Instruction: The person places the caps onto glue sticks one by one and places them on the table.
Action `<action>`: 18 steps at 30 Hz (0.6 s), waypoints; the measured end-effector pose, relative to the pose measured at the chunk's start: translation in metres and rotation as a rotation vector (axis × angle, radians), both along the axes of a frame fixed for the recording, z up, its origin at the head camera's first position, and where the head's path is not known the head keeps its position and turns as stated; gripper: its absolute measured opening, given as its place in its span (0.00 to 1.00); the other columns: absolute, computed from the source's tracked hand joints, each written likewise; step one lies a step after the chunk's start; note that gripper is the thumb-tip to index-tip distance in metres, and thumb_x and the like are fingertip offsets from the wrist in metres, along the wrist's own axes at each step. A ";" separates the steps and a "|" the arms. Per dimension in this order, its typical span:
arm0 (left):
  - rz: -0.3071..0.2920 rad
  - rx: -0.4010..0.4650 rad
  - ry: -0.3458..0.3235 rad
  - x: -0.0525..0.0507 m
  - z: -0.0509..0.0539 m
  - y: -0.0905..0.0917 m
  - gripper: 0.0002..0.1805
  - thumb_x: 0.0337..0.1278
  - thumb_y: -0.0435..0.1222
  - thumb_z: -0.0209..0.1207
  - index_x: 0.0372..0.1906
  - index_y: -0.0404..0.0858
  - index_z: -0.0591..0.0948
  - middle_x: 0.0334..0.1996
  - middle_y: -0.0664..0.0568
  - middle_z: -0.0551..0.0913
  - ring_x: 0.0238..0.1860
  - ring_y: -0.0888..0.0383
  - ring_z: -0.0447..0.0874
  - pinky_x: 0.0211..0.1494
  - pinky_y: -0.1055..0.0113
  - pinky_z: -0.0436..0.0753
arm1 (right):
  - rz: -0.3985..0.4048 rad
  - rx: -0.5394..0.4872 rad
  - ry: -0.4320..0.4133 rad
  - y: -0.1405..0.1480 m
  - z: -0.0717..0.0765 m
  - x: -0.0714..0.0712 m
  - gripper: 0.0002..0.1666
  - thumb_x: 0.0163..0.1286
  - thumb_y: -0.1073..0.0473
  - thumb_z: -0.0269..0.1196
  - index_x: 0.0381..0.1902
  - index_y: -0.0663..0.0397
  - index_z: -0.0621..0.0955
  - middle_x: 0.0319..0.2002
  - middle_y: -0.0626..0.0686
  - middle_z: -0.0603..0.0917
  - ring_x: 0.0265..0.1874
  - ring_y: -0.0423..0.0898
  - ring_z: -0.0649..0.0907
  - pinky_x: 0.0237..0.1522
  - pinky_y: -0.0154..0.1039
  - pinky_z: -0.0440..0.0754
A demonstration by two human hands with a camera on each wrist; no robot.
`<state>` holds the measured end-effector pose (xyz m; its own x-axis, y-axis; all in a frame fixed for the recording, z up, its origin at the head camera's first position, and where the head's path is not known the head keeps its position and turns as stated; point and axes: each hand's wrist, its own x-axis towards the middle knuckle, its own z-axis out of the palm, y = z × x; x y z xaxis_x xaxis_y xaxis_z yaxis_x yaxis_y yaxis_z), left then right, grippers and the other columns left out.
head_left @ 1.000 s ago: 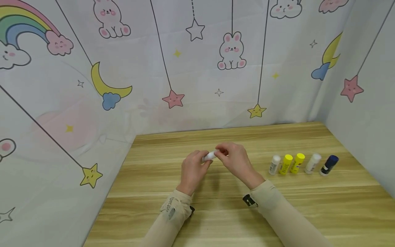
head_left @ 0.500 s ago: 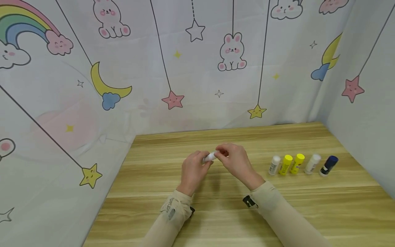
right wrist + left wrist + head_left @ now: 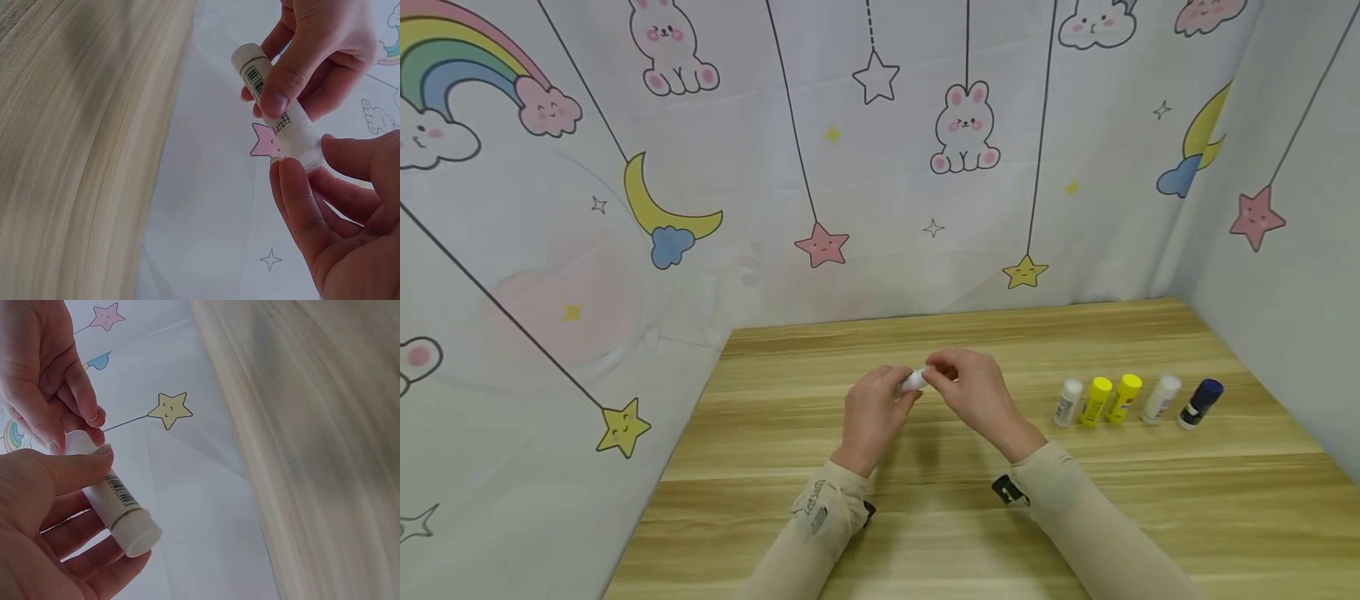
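Above the middle of the table, a white glue stick (image 3: 914, 381) is held slantwise between both hands. My left hand (image 3: 874, 412) grips its body, thumb on one side and fingers curled round the other. Beside the left thumb, the barcode on the glue stick (image 3: 119, 487) shows in the left wrist view. My right hand (image 3: 977, 392) pinches the opposite end with thumb and fingertips. In the right wrist view that end of the glue stick (image 3: 300, 140) looks plain white and is partly covered by the right hand (image 3: 340, 206).
Standing in a row on the wooden table (image 3: 985, 533), to the right, are a white glue stick (image 3: 1067, 403), a yellow one (image 3: 1096, 402), another yellow one (image 3: 1123, 398), a second white one (image 3: 1161, 400) and a blue-capped one (image 3: 1201, 404). Printed curtains (image 3: 887, 183) border the table.
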<state>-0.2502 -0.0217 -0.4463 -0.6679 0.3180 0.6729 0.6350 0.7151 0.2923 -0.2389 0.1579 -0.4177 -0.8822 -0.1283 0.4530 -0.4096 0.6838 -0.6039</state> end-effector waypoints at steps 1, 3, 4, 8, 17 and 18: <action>-0.002 -0.005 0.006 0.000 0.000 0.000 0.13 0.48 0.36 0.77 0.40 0.41 0.88 0.34 0.53 0.87 0.32 0.57 0.86 0.35 0.61 0.84 | 0.001 -0.003 -0.005 0.000 0.000 0.000 0.11 0.70 0.54 0.68 0.45 0.54 0.88 0.35 0.46 0.87 0.30 0.39 0.84 0.30 0.37 0.82; -0.003 -0.017 0.019 0.000 0.000 0.001 0.13 0.48 0.36 0.77 0.40 0.41 0.87 0.34 0.52 0.87 0.32 0.56 0.86 0.36 0.61 0.84 | 0.005 -0.010 -0.015 0.001 0.000 -0.001 0.10 0.70 0.54 0.68 0.45 0.54 0.87 0.35 0.46 0.87 0.30 0.39 0.84 0.30 0.37 0.83; -0.003 -0.024 0.028 0.000 0.000 0.002 0.13 0.48 0.36 0.77 0.40 0.40 0.87 0.34 0.52 0.87 0.32 0.56 0.86 0.36 0.61 0.84 | 0.005 -0.012 -0.021 0.001 0.000 -0.001 0.10 0.71 0.55 0.67 0.44 0.54 0.87 0.34 0.45 0.86 0.30 0.39 0.83 0.30 0.37 0.82; 0.003 -0.054 0.075 0.001 0.003 0.006 0.13 0.46 0.36 0.78 0.37 0.40 0.87 0.32 0.52 0.87 0.30 0.56 0.86 0.33 0.62 0.84 | 0.004 -0.014 -0.035 0.001 0.004 0.000 0.06 0.71 0.57 0.67 0.40 0.53 0.87 0.31 0.45 0.85 0.26 0.39 0.82 0.27 0.37 0.81; 0.021 -0.095 0.246 0.003 0.010 0.018 0.13 0.46 0.36 0.78 0.31 0.38 0.84 0.24 0.52 0.82 0.20 0.58 0.79 0.21 0.67 0.78 | -0.012 -0.049 -0.106 0.005 0.023 0.001 0.06 0.71 0.58 0.66 0.37 0.54 0.88 0.28 0.46 0.84 0.22 0.42 0.79 0.23 0.39 0.78; 0.024 -0.095 0.256 0.003 0.011 0.019 0.13 0.46 0.37 0.78 0.32 0.38 0.84 0.24 0.52 0.82 0.20 0.58 0.80 0.22 0.67 0.79 | -0.011 -0.055 -0.122 0.006 0.024 0.001 0.06 0.72 0.57 0.66 0.38 0.53 0.88 0.28 0.46 0.85 0.23 0.42 0.79 0.24 0.39 0.79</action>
